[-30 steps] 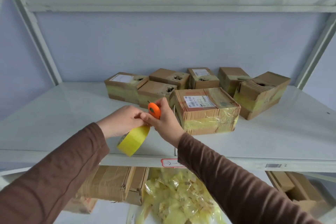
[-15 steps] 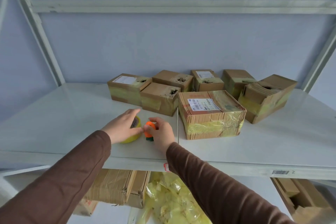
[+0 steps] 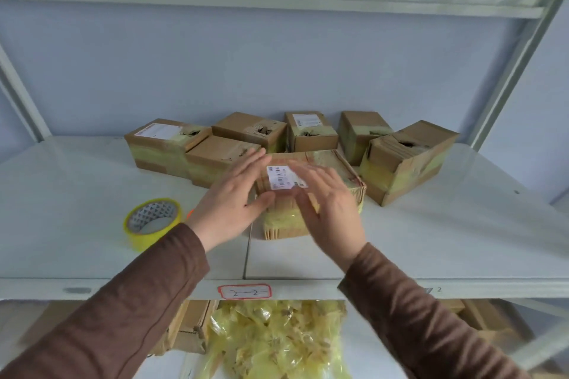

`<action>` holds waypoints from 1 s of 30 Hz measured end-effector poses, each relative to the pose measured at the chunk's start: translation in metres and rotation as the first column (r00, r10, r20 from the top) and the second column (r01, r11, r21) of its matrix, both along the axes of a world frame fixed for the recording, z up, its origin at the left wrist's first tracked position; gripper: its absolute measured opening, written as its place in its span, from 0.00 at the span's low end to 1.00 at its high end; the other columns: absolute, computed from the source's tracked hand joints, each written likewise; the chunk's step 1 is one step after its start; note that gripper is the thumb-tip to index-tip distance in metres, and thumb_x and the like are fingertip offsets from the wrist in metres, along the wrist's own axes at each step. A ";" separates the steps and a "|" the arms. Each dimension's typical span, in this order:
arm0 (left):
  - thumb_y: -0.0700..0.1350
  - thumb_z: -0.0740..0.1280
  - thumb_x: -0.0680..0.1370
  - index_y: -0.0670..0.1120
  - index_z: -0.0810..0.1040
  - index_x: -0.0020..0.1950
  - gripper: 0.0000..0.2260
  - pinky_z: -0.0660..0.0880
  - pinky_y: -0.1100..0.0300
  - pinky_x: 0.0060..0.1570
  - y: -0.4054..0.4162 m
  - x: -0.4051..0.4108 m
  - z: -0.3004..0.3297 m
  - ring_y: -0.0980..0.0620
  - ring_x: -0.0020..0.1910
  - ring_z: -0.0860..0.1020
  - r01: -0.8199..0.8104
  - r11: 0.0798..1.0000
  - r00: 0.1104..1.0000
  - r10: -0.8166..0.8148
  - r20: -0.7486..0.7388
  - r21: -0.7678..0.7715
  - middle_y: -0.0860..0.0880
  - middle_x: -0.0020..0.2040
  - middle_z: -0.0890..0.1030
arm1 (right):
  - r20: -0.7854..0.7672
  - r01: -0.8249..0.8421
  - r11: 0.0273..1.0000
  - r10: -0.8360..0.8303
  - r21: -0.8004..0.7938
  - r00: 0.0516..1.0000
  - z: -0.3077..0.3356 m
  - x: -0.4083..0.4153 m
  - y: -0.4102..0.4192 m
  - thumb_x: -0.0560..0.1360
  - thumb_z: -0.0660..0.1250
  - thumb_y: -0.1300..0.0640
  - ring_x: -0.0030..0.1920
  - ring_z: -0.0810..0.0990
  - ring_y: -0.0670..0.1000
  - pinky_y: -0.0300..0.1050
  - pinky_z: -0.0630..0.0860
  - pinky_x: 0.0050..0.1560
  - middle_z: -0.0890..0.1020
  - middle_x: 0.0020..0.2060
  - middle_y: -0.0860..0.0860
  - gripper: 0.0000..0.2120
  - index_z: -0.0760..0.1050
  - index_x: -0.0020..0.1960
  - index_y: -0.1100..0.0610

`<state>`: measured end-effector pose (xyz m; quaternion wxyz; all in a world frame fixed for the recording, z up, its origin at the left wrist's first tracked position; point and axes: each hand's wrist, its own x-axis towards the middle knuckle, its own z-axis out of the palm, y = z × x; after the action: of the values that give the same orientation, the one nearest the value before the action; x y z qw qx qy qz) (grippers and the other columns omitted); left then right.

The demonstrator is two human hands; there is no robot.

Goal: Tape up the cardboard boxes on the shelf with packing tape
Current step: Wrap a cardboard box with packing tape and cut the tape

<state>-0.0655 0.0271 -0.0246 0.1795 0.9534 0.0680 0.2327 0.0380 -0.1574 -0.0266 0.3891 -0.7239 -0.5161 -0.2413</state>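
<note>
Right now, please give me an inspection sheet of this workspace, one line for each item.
Surface: white shelf, label "2-2" on its front edge.
Job's things: front box with a white label, wrapped in yellowish tape; six more boxes behind it, some with torn tops; tape roll lying flat at the left.
Clutter: small orange thing, mostly hidden behind the left wrist.
Grippers: left hand and right hand open, fingers straight, over the front box; blur hides whether they touch it.
Cables: nothing seen.
Surroundings: grey wall, shelf frame, yellow bag and cardboard on the shelf below.
</note>
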 end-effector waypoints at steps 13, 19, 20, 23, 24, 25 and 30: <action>0.65 0.55 0.83 0.51 0.50 0.85 0.35 0.50 0.58 0.78 -0.050 0.095 0.009 0.55 0.82 0.50 0.129 0.937 0.905 0.023 -0.425 0.325 0.53 0.84 0.49 | 0.080 0.014 0.801 0.043 -0.599 0.996 -0.001 0.114 -0.038 0.82 0.66 0.48 0.80 0.61 0.47 0.42 0.48 0.81 0.66 0.79 0.49 0.30 0.62 0.81 0.54; 0.67 0.52 0.82 0.51 0.46 0.85 0.36 0.45 0.61 0.76 -0.050 0.092 0.011 0.57 0.82 0.47 0.152 0.949 0.879 -0.002 -0.477 0.277 0.54 0.84 0.46 | 0.050 -0.018 0.771 0.064 -0.637 0.997 -0.001 0.115 -0.042 0.83 0.62 0.44 0.80 0.60 0.46 0.44 0.50 0.82 0.65 0.79 0.48 0.30 0.61 0.81 0.54; 0.70 0.50 0.80 0.51 0.44 0.84 0.39 0.45 0.61 0.77 -0.046 0.090 0.014 0.57 0.82 0.46 0.151 0.956 0.874 -0.010 -0.486 0.252 0.53 0.83 0.44 | 0.038 -0.031 0.746 0.075 -0.666 0.996 0.002 0.117 -0.044 0.83 0.60 0.40 0.81 0.58 0.46 0.46 0.51 0.82 0.63 0.80 0.48 0.32 0.59 0.82 0.53; 0.77 0.43 0.74 0.52 0.39 0.83 0.45 0.42 0.59 0.77 -0.024 0.085 0.028 0.60 0.79 0.41 0.057 0.984 0.880 0.032 -0.474 0.171 0.55 0.80 0.39 | -0.062 -0.099 0.696 0.077 -0.711 0.995 0.018 0.126 -0.044 0.77 0.46 0.27 0.81 0.53 0.46 0.51 0.54 0.82 0.58 0.82 0.46 0.40 0.56 0.83 0.48; 0.77 0.41 0.74 0.54 0.39 0.83 0.43 0.39 0.59 0.76 -0.017 0.084 0.030 0.60 0.78 0.39 0.031 0.987 0.873 0.050 -0.486 0.157 0.56 0.80 0.38 | -0.078 -0.119 0.701 0.091 -0.703 0.993 0.022 0.128 -0.041 0.76 0.43 0.27 0.82 0.51 0.46 0.52 0.50 0.82 0.55 0.82 0.47 0.40 0.54 0.83 0.46; 0.76 0.40 0.74 0.55 0.40 0.83 0.42 0.37 0.59 0.75 -0.012 0.083 0.029 0.60 0.78 0.38 0.022 0.987 0.856 0.065 -0.513 0.162 0.56 0.81 0.38 | -0.081 -0.134 0.697 0.109 -0.705 0.991 0.024 0.130 -0.037 0.77 0.41 0.28 0.82 0.49 0.47 0.53 0.47 0.81 0.53 0.83 0.47 0.39 0.52 0.83 0.46; 0.71 0.41 0.77 0.56 0.45 0.84 0.38 0.34 0.55 0.76 -0.016 0.080 0.015 0.56 0.81 0.38 -0.009 0.987 0.864 0.087 -0.496 0.158 0.53 0.83 0.41 | -0.136 -0.179 0.662 0.116 -0.727 0.984 0.014 0.133 -0.026 0.80 0.40 0.32 0.82 0.50 0.48 0.58 0.50 0.82 0.55 0.82 0.45 0.36 0.54 0.82 0.48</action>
<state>0.0149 0.0113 -0.0100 0.0773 0.9899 0.1182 -0.0140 0.1706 -0.1837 -0.0123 0.1026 -0.7838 -0.6105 0.0478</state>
